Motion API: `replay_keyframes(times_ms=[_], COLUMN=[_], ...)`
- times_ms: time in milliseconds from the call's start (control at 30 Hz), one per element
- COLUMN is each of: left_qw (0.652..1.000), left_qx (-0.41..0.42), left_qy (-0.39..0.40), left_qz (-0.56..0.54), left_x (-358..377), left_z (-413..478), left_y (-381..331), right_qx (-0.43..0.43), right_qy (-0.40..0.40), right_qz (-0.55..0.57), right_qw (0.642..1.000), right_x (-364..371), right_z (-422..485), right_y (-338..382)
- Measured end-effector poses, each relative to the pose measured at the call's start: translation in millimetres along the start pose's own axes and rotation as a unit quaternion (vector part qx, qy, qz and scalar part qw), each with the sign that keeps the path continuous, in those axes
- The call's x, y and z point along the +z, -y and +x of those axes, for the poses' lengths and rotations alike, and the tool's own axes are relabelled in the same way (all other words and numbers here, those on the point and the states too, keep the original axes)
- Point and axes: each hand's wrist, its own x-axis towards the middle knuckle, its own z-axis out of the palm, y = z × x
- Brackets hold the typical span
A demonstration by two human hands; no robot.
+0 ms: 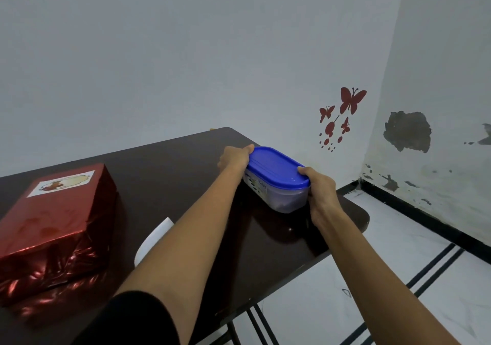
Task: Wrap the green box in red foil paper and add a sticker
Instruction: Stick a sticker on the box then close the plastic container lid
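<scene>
Closest to the viewer, a black sleeve ends at a bare left forearm that reaches out across a dark brown table. To its left, near the table's front edge, sits the box, fully covered in shiny red foil. A pale sticker is stuck flat on the top face, and no green shows anywhere, so the wrapping looks finished. The foil is crinkled at the near end and looks slick and easy to dent or tear, while the box beneath seems stiff. It would best be lifted with flat palms on two opposite sides, clear of the sticker; its weight cannot be judged. Neither hand touches it. At the table's far right corner, well apart from the box, both hands hold an oval clear plastic tub with a blue lid on it. The left hand grips the far end and the right hand grips the near end, thumbs on the lid's rim. Something dark lies in the tub's bottom; what it is cannot be made out. A white curved sheet lies partly hidden behind the left forearm.
</scene>
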Motion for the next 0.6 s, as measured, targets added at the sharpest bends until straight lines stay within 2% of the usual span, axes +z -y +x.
replay_keyframes(times_ms=[100,167,333,433,500,533,600], left_qw=[0.981,0.972,0.980,0.982,0.989,0.993,0.994], left_qx=[-0.065,-0.079,-0.043,-0.048,-0.040,-0.022,0.077], left_qy=[0.086,0.109,0.055,0.073,0.078,0.077,0.074], left_qz=[-0.159,-0.193,-0.185,-0.167,-0.116,-0.089,-0.032], left_x=[-1.4,6.5,16.0,9.9,1.5,-7.8,-41.5], left_z=[-14.4,-34.4,-58.4,-59.0,-71.7,-79.6,-96.9], left_y=[5.7,8.4,9.9,8.9,7.8,5.8,-2.0], right_qx=[-0.021,-0.033,-0.022,-0.016,-0.020,-0.048,-0.204], right_qy=[0.032,0.047,0.045,0.053,0.039,0.005,-0.088], right_qz=[-0.024,-0.037,-0.054,-0.061,-0.078,-0.093,-0.126], right_qw=[0.999,0.998,0.997,0.997,0.996,0.994,0.967], right_x=[6.6,13.3,33.8,37.8,37.8,38.6,46.6], right_z=[-6.4,-9.9,-9.0,-6.4,-3.7,-4.5,-19.4], right_y=[-0.9,0.4,1.8,-0.2,-1.8,-2.5,0.6])
